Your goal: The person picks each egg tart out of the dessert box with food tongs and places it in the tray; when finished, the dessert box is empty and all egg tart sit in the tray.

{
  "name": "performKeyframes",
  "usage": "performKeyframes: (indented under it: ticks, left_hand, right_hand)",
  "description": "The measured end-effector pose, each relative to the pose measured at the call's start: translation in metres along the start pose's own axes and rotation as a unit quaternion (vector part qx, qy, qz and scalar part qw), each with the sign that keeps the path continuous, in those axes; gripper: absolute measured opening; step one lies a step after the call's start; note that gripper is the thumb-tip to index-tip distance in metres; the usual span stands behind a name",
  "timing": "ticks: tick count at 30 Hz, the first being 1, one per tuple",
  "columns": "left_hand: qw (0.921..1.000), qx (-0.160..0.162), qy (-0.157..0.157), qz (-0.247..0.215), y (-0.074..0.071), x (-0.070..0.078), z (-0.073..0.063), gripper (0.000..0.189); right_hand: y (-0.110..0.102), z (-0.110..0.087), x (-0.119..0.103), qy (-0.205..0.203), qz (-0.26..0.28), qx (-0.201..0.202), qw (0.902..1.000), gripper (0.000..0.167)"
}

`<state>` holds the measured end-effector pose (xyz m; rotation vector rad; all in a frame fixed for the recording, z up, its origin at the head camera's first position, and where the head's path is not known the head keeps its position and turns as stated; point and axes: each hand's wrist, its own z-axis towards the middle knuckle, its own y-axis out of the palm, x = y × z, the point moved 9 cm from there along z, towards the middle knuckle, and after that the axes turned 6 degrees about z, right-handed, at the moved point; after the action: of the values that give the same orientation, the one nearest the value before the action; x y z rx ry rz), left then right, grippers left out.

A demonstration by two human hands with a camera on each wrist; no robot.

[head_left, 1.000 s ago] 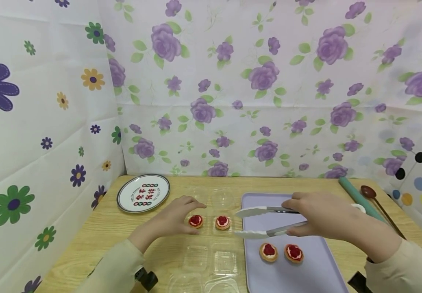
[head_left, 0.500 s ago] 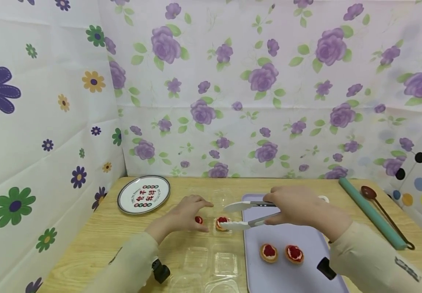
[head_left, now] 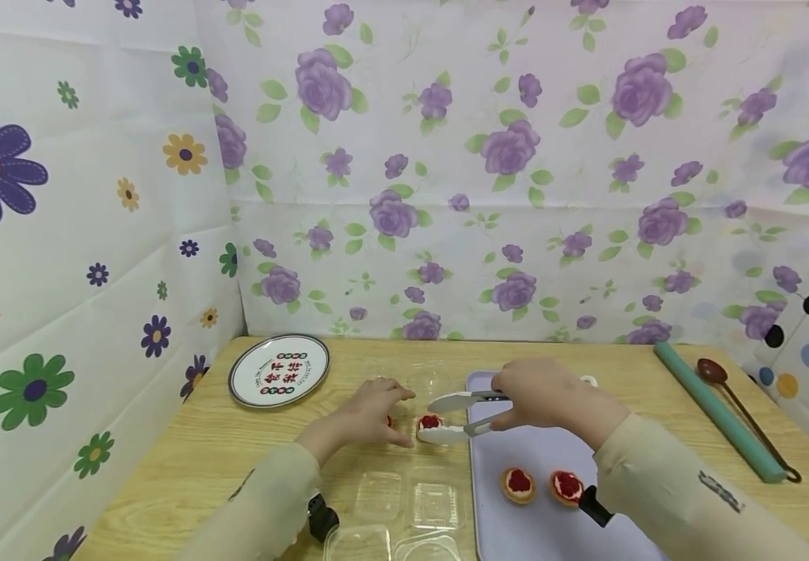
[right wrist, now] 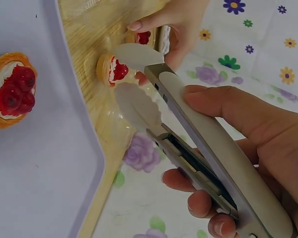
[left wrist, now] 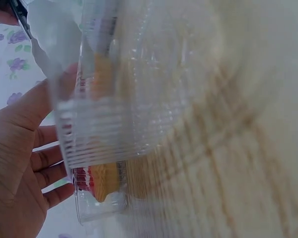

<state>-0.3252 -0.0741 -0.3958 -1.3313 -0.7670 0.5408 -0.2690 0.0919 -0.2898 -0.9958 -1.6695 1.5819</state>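
My left hand (head_left: pixel 369 417) curves around the left raspberry tart in a clear plastic container, finger and thumb spread apart; most of that tart is hidden in the head view. In the left wrist view its fingers lie beside the container's ribbed wall (left wrist: pixel 97 134). My right hand (head_left: pixel 541 393) grips white-tipped food tongs (right wrist: pixel 213 148), whose jaws stand apart. Their tips reach the right raspberry tart (head_left: pixel 429 421), the lower one overlapping its near edge in the head view. Two more tarts, a left one (head_left: pixel 518 485) and a right one (head_left: pixel 567 487), lie on the lilac tray (head_left: pixel 538 530).
Unfilled clear container sections (head_left: pixel 436 505) lie nearer me, with further clear plastic (head_left: pixel 432 380) behind the tarts. A white plate (head_left: pixel 250 389) with red characters sits at the back left. A teal roller (head_left: pixel 720 413) and a brown ladle (head_left: pixel 713 372) lie to the right.
My right hand has carried the tongs left from over the tray to the right tart in the container. My left hand has shifted slightly right, covering more of the left tart.
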Motion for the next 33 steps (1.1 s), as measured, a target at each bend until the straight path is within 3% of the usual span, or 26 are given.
performKeyframes:
  ticks: [8,13,33]
  left_hand:
    - [0.9998,-0.019,-0.005,-0.006,0.002,0.000,0.003,0.074]
    - [0.9994,-0.028,-0.005,-0.018,0.002,0.003,0.004,0.069]
    - [0.9999,-0.009,0.004,0.012,0.000,0.005,0.007,0.067]
  right_hand:
    - [-0.004,0.010,-0.003,0.007,0.024,-0.030,0.9993,0.031]
    - [-0.008,0.017,-0.005,0.008,0.011,-0.038,0.9992,0.032]
    - [-0.009,0.031,-0.014,0.013,-0.044,-0.070,0.9965,0.039]
